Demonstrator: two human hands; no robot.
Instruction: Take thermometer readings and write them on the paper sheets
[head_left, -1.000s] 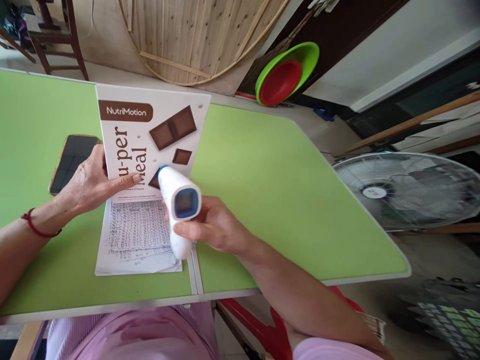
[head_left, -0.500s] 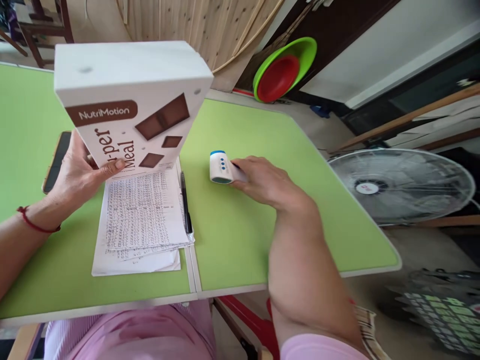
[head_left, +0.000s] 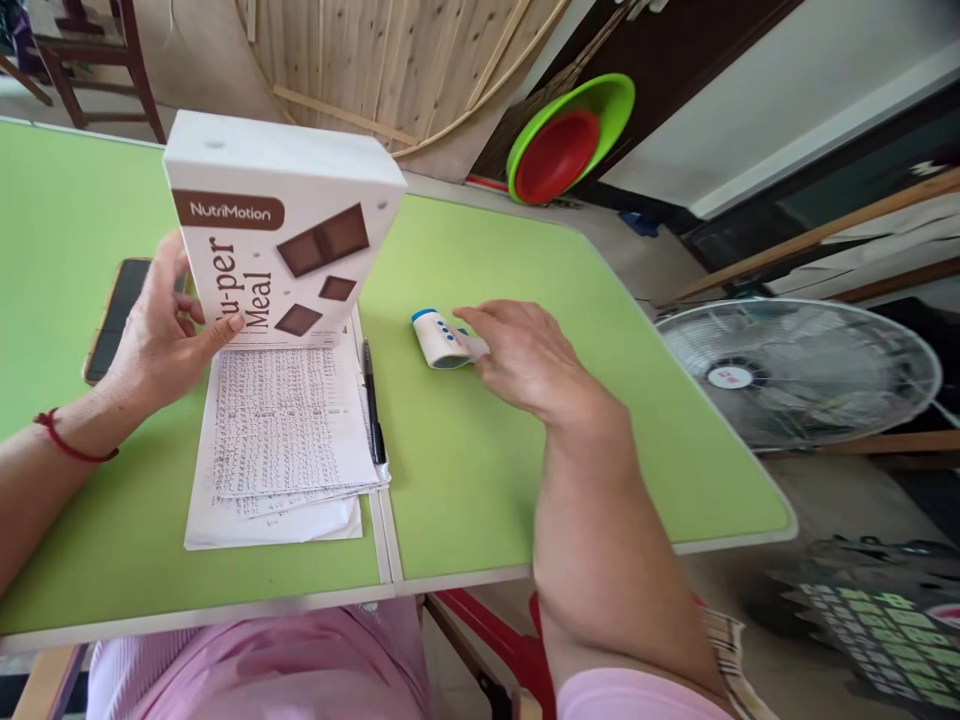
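Observation:
My left hand (head_left: 161, 325) grips a white NutriMotion box (head_left: 300, 255) at its lower left edge, thumb on the front and fingers partly hidden at the side. The box is upright, its bottom at the far end of the handwritten papers (head_left: 281, 425). On the green table, a white infrared thermometer (head_left: 441, 340) with blue buttons lies on its side. Over its handle is my right hand (head_left: 529, 355), fingers stretched and loosened; whether they still touch the handle is hard to see. A black pen (head_left: 373, 410) lies along the papers' right edge.
Left of the box, a phone (head_left: 112, 325) lies on the table (head_left: 465, 480), partly behind my left hand. A fan (head_left: 802, 375) stands beyond the right table edge. Green and red basins (head_left: 559, 155) lean at the back, near a round wooden board (head_left: 360, 60).
The box has moved down and away from me, settling at the far end of the papers. My right hand has loosened from the thermometer, which has tilted over on the table.

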